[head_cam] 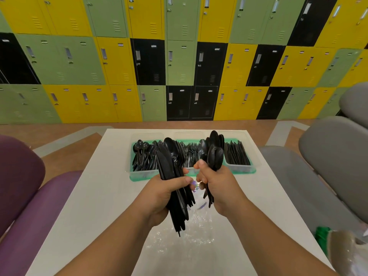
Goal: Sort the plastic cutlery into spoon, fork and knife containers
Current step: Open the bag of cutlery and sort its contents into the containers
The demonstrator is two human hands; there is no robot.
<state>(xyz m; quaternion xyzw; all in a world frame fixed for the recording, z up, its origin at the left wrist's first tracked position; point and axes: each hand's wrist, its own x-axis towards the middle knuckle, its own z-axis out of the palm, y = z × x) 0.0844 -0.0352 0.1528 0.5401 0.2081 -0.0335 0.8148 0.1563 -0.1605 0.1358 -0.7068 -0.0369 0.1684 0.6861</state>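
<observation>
My left hand (165, 194) is closed around a mixed bundle of black plastic cutlery (171, 162), with knives and a spoon showing at its top. My right hand (217, 184) grips a bunch of black spoons (214, 150), bowls up. Both hands hover over the white table (95, 192), just in front of three clear containers on a green tray (247, 171). The left container (144, 154) holds spoons, the middle container (190, 152) holds forks, and the right container (238, 154) holds knives.
A crumpled clear plastic bag (183, 234) lies on the table under my hands. Purple chairs (25, 188) stand at the left and grey chairs (326, 172) at the right. Coloured lockers (179, 62) line the wall behind. A green item (322, 236) sits at the table's right edge.
</observation>
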